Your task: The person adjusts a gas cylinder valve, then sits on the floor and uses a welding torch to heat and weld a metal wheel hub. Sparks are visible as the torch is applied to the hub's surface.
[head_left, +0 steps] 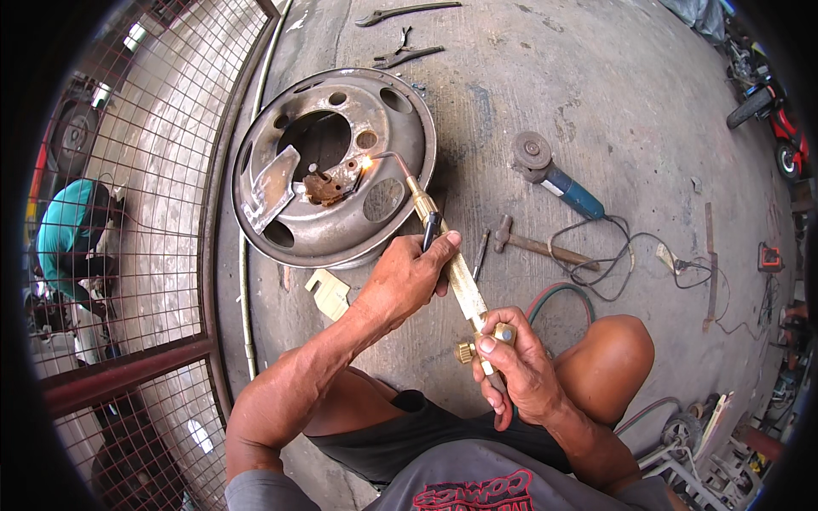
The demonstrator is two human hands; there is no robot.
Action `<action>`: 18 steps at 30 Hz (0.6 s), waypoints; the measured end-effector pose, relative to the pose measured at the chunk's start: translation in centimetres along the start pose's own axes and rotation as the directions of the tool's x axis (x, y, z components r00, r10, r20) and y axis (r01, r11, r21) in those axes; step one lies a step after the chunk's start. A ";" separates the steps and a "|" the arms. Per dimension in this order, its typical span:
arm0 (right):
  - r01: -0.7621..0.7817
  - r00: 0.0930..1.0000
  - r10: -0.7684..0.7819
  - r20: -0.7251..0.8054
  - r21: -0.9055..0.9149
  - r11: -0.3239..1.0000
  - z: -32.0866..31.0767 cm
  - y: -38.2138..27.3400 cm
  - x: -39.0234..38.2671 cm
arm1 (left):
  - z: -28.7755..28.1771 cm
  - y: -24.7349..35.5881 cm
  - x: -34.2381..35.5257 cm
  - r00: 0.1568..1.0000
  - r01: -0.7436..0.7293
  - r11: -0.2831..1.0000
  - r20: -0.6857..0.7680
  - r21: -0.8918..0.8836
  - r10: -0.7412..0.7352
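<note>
The right hand [520, 366] has its fingers wrapped round the back of the long gold brass torch [464, 289]; the left hand [409, 277] grips its middle. It looks stiff and a bit heavy, best held there, since the flame [367, 163] must burn. Right of the fingers, a bendy red and green hose [573, 287] might tug, and a brown wooden-handled hammer [550, 249] lies clear. Past the fingertips sits a rusty brown metal plate [325, 190] on a round grey steel wheel [332, 242].

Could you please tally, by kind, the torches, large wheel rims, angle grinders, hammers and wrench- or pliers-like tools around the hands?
Torch: 1
Wheel rim: 1
Angle grinder: 1
Hammer: 1
Wrench- or pliers-like tools: 2
Total: 6
</note>
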State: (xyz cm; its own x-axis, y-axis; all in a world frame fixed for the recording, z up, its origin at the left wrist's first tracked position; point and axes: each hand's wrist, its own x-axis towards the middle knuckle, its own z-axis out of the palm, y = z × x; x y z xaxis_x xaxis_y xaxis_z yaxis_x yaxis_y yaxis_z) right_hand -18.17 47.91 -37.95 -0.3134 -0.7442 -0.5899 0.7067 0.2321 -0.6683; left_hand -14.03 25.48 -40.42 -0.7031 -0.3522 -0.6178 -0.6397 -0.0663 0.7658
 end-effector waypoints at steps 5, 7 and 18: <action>0.005 1.000 -0.005 -0.008 -0.001 1.000 0.1 0.1 0.1 | 0.0 0.1 -0.1 1.000 0.017 1.000 0.006 -0.014 -0.017; 0.000 1.000 0.000 -0.009 -0.005 1.000 0.1 0.1 0.1 | -0.1 0.1 0.0 1.000 0.018 1.000 0.007 -0.015 -0.018; -0.003 1.000 0.003 -0.016 -0.007 1.000 0.2 0.0 -0.1 | 0.0 0.1 -0.1 1.000 0.024 1.000 0.007 -0.008 -0.024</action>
State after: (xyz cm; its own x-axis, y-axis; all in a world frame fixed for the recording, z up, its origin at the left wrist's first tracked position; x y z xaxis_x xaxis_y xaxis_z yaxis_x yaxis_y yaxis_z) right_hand -18.05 47.87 -37.79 -0.3218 -0.7332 -0.5990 0.7035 0.2384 -0.6696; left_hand -14.07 25.50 -40.29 -0.6898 -0.3443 -0.6368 -0.6535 -0.0823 0.7524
